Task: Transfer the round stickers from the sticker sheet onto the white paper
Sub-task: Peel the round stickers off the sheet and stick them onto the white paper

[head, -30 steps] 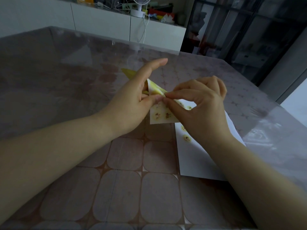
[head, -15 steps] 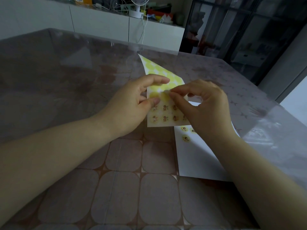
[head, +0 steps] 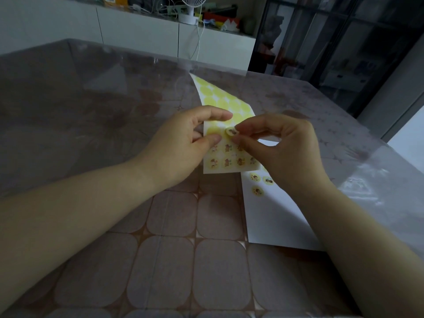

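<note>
A long sticker sheet (head: 226, 104) lies across the table; its far part shows bare yellow circles and its near part still carries several small round picture stickers. My left hand (head: 183, 143) pinches the sheet's left edge between thumb and forefinger. My right hand (head: 277, 143) pinches one peeled round sticker (head: 231, 131) just above the sheet. The white paper (head: 275, 216) lies under my right wrist, with three round stickers (head: 258, 191) stuck near its top left corner.
The table (head: 114, 138) has a brown patterned cloth under clear plastic. A white cabinet (head: 142, 35) stands behind it with a small fan (head: 191, 8) and clutter on top. Dark glass doors (head: 332, 42) are at the back right.
The sheet, folded up between my hands a second ago, now lies flat. My right hand has peeled one round sticker off it and lifted it clear.
</note>
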Available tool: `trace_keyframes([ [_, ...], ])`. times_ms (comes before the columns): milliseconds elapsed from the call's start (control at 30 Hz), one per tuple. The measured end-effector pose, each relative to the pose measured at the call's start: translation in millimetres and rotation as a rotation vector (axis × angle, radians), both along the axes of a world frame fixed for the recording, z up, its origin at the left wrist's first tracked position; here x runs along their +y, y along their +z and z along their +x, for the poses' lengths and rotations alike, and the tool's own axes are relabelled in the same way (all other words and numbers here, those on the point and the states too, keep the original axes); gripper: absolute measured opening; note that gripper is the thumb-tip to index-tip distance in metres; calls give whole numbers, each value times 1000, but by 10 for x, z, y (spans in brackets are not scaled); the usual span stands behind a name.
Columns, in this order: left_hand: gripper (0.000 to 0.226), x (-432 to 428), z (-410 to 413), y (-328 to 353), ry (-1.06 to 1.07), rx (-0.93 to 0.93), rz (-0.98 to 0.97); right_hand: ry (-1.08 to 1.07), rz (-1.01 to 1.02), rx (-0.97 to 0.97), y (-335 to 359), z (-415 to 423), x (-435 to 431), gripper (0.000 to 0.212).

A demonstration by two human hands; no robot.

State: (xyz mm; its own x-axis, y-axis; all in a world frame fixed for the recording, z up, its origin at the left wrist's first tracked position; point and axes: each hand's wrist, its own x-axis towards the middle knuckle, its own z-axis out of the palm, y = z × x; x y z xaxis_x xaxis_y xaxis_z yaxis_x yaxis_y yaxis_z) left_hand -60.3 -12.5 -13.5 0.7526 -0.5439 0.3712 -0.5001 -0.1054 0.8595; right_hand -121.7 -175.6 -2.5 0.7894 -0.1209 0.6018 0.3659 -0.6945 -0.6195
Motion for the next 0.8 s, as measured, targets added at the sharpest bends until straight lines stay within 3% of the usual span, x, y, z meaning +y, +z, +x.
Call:
trace_keyframes([
  [233,36,1,2,-8,12,-8,-15,-19,164,46,32,7,22,12],
  [400,38,-1,-8,-13,23,-29,2,-56,150,111,19,5,11,20],
  [567,37,13,-4,2,60,-56,27,-50,174,197,76,-24,-1,10],
  [700,36,19,9,13,71,-43,11,-59,133,426,303,-183,-199,7],
  [800,35,10,16,11,77,-32,7,-66,-112,680,540,-333,-404,27],
])
